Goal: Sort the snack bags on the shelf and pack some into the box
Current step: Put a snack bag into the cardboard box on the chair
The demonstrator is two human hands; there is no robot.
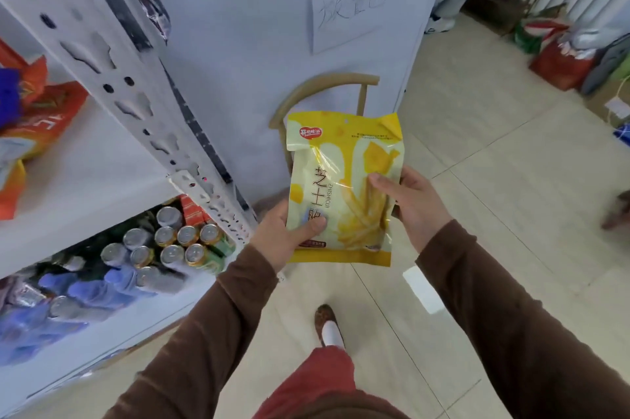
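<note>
A yellow cheese-stick snack bag [341, 190] is held upright in front of the person, out over the tiled floor [477, 180], to the right of the white metal shelf [136, 105]. The left hand [283, 234] clamps its lower left edge, thumb pressed on the front; the right hand [414, 204] pinches the right edge, fingers closed on the film. The pack looks light, soft and glossy, likely slippery, with brittle contents, so gripping the flat sealed margins rather than squeezing the middle seems wisest. No box is visible.
</note>
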